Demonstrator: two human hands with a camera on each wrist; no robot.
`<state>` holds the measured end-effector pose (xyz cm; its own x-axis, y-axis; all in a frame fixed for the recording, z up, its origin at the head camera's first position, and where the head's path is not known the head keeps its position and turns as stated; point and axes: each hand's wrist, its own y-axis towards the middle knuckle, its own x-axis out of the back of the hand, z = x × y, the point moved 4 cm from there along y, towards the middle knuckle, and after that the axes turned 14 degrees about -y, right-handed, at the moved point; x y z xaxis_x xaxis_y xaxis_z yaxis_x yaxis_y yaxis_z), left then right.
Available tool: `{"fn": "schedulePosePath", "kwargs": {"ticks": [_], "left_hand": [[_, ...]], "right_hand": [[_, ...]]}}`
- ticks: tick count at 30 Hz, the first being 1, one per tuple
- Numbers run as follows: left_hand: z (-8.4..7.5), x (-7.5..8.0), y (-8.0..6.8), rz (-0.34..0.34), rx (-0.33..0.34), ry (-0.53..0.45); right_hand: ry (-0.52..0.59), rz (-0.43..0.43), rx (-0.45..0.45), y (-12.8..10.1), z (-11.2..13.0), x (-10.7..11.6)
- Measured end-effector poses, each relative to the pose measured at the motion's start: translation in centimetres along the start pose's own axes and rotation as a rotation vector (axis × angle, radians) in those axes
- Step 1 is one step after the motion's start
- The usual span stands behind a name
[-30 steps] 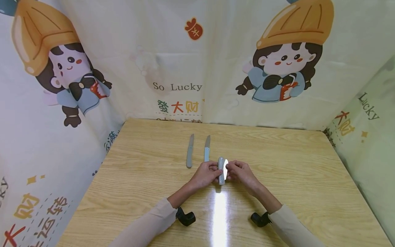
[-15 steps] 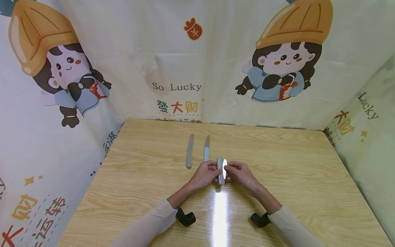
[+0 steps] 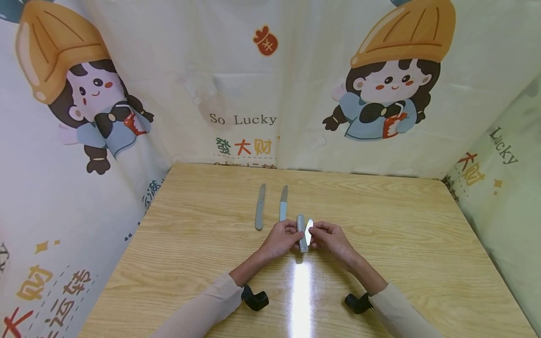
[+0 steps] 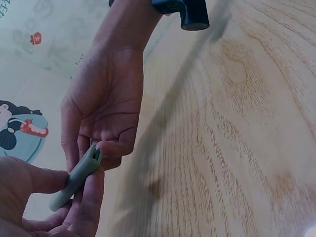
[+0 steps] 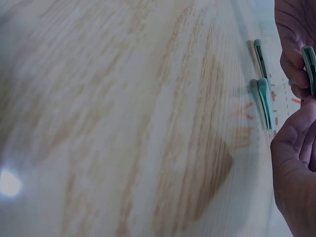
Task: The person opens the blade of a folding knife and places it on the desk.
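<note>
Head view: hands (image 3: 306, 238) mid-table (image 3: 401, 225), edges well apart.

Grey folding knife (image 3: 302, 233), pale wood-grain table (image 3: 401, 234), cream cartoon-print backdrop (image 3: 296, 84)

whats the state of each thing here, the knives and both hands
held folding knife: gripped between both hands above the table, blade partly out of the handle
left hand: grips the handle
right hand: pinches the blade
left-most knife: open, lying flat on the table, untouched
middle knife: open, flat, beside the first, its near end by the left hand
table: wood-grain, glare spot near the arms
</note>
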<state>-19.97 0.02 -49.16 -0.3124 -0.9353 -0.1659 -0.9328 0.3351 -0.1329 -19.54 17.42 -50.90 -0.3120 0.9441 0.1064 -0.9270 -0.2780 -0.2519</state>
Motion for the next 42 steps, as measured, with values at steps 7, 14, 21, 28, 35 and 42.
{"fn": "schedulePosePath", "kwargs": {"ticks": [7,14,21,28,35,42], "left_hand": [[-0.05,0.08,-0.17,-0.007,0.005,-0.009],[-0.07,0.27,-0.32,-0.005,-0.007,-0.029],[-0.13,0.3,-0.45,-0.009,0.014,-0.063],[-0.03,0.43,-0.45,-0.016,0.049,-0.111],[0.26,0.5,-0.33,-0.03,0.057,-0.155],[0.54,0.53,-0.42,-0.047,0.069,-0.211]], "right_hand": [[0.017,-0.003,-0.004,-0.14,-0.09,-0.1],[0.025,-0.013,0.0,-0.15,-0.11,-0.07],[0.035,-0.009,0.016,-0.26,-0.13,0.03],[0.059,-0.015,0.018,-0.37,-0.11,0.09],[0.089,-0.02,0.03,-0.46,-0.21,0.36],[0.098,-0.026,0.037,-0.52,-0.48,0.64]]}}
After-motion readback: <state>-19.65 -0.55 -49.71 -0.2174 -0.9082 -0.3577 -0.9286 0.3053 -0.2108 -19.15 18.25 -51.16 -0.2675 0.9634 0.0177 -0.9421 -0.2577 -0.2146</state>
